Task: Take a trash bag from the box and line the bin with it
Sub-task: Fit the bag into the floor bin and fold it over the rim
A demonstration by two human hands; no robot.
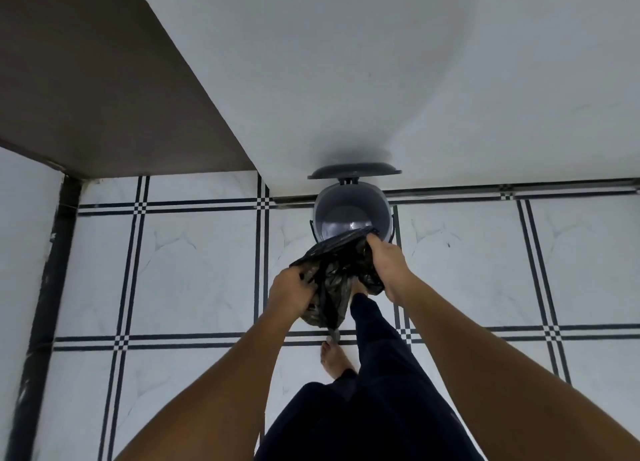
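A small grey pedal bin (349,206) stands on the tiled floor against the white wall, its lid (355,170) tipped up and open. The inside of the bin looks bare. A crumpled black trash bag (334,270) hangs just in front of the bin's near rim. My left hand (291,292) grips the bag's left edge. My right hand (388,263) grips its right edge, close to the rim. The bag's tail dangles down between my hands. The box is not in view.
White floor tiles with black line borders (194,273) spread around the bin. A brown door or panel (86,80) fills the upper left beside a dark frame strip (52,280). My legs in dark trousers and one bare foot (334,358) are below the bag.
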